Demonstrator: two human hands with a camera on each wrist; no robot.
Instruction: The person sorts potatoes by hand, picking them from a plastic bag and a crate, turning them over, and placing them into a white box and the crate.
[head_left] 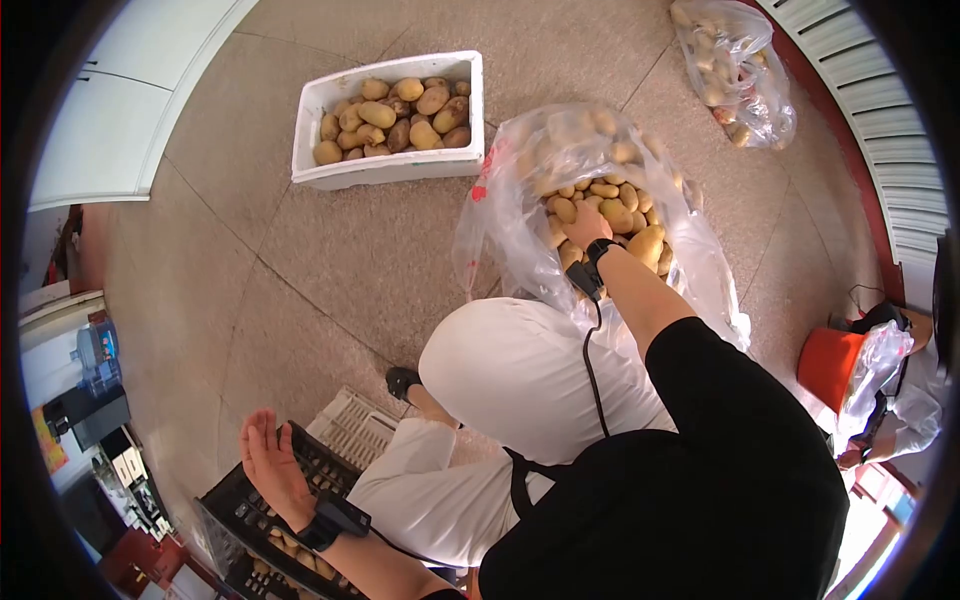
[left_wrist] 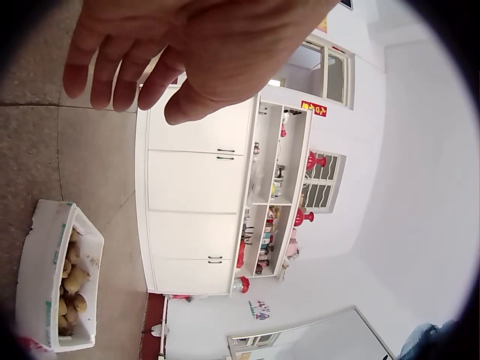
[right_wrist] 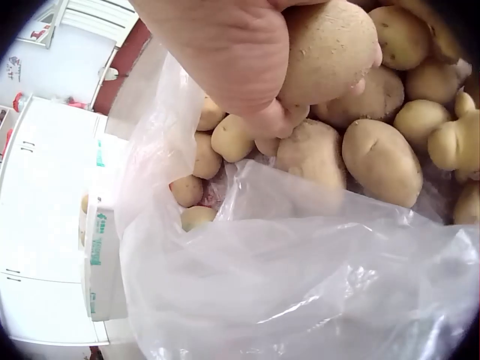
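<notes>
In the right wrist view my right hand grips a large potato, its fingers curled round it above many others. The head view shows that right hand inside a clear plastic bag full of potatoes. My left hand is raised over a black crate at the lower left, its fingers extended and nothing in them. Several potatoes lie in that crate. From the left wrist, the left hand shows loose, slightly bent fingers.
A white foam box of potatoes stands on the floor ahead, left of the bag. Another filled plastic bag lies at the far right. A red bucket stands on the right, and a pale slatted crate by my foot.
</notes>
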